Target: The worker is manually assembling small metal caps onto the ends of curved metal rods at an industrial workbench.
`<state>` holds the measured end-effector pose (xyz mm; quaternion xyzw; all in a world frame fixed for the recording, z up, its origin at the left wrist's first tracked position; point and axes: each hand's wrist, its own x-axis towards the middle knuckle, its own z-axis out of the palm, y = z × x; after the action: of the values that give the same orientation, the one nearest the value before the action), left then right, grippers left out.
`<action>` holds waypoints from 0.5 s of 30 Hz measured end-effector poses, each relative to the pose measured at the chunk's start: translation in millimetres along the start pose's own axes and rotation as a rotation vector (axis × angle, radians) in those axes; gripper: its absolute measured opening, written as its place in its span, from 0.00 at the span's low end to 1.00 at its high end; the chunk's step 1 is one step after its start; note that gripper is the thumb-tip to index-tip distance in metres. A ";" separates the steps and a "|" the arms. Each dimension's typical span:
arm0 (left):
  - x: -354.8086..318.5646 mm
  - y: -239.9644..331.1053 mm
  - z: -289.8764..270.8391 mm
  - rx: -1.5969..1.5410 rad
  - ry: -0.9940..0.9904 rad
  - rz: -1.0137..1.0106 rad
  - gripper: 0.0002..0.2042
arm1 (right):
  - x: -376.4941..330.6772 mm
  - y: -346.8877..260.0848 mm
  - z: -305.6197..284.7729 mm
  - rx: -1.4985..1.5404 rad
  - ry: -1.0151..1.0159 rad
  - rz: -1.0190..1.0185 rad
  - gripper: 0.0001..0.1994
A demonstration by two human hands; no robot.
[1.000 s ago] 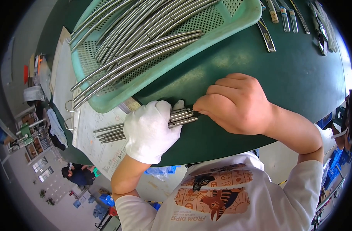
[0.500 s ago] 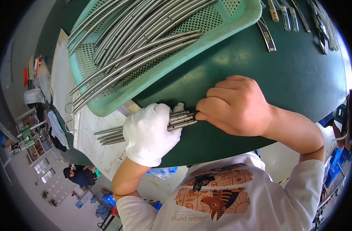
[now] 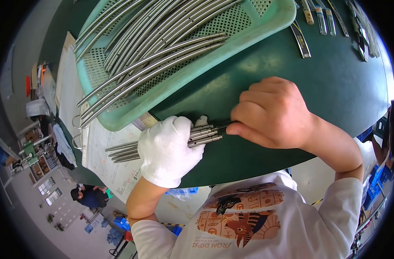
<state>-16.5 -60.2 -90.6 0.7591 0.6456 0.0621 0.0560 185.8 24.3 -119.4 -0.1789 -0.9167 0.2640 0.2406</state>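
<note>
My left hand [image 3: 169,146], in a white glove, is closed round a bundle of metal tubes [image 3: 205,135]. Their stepped ends stick out on the right of the glove, and their plain shafts come out on the left. Bare and closed, my right hand [image 3: 272,116] pinches a thin dark pin-like piece [image 3: 223,125], whose tip meets the end of an upper tube. Most of that piece is hidden in my fingers, so its kind is unclear. Beyond my hands, several long metal tubes [image 3: 149,71] lie in a pale green perforated basket [image 3: 192,73].
Printed sheets in a ring binder [image 3: 102,159] lie under the basket at the left. At the far right of the green table [image 3: 266,56] are a utility knife [image 3: 300,41], small clear vials [image 3: 321,21] and calipers [image 3: 360,39]. Another person [image 3: 90,195] is in the left background.
My right hand has drawn away from the tube ends, to the right and slightly up, showing more of the thin dark piece. My left hand has stayed nearly still.
</note>
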 end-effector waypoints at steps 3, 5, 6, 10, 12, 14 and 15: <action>0.7 -0.4 0.2 -0.001 0.018 0.000 0.17 | 5.6 2.6 0.1 0.111 0.135 0.049 0.12; 0.8 -1.0 -2.0 0.002 0.019 0.004 0.17 | 7.9 6.9 1.8 0.114 0.168 -0.081 0.13; 0.6 -1.1 -2.5 0.004 0.019 0.003 0.17 | 7.3 7.0 1.3 0.115 0.169 -0.082 0.13; 0.9 -1.0 -0.4 -0.004 0.030 0.000 0.17 | 4.2 6.0 -3.7 0.092 0.044 -0.021 0.13; 0.8 -1.1 0.0 -0.008 0.033 0.000 0.17 | 4.1 5.9 -3.8 0.147 0.057 0.007 0.13; 0.8 -1.5 -1.1 -0.020 0.025 0.003 0.17 | 4.3 7.4 0.0 0.140 0.133 -0.048 0.11; 0.8 -0.9 -1.1 -0.019 0.026 0.003 0.17 | 2.8 9.3 1.1 0.139 0.134 -0.049 0.11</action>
<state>-17.5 -59.3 -89.7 0.7587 0.6444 0.0783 0.0547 184.8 32.6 -124.5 -0.1567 -0.8820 0.3086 0.3197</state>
